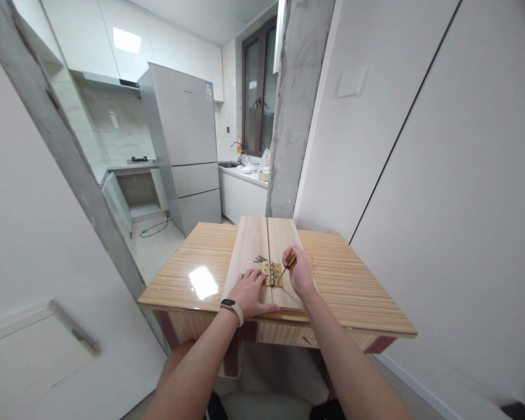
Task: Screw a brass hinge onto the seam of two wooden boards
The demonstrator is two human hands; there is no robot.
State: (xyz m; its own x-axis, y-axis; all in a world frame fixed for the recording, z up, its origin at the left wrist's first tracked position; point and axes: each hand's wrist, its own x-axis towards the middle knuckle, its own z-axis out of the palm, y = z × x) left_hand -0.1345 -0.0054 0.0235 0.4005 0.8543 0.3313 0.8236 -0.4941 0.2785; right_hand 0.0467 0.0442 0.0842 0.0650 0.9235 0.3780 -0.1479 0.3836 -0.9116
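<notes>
Two pale wood boards [254, 245] lie side by side on a striped wooden table [354, 280]. A brass hinge [273, 274] sits across their seam near the front edge. My left hand [248, 294] rests flat on the left board, fingers spread, just left of the hinge. My right hand [300, 273] is closed round a yellow-and-black screwdriver [290, 259], whose tip points down at the hinge. A small heap of dark screws [259, 259] lies on the left board beyond the hinge.
A white wall runs close along the table's right side. A concrete pillar [295, 111] stands behind the table. Beyond it are a grey fridge [186, 146], a counter with a sink [240, 169] and a dark window.
</notes>
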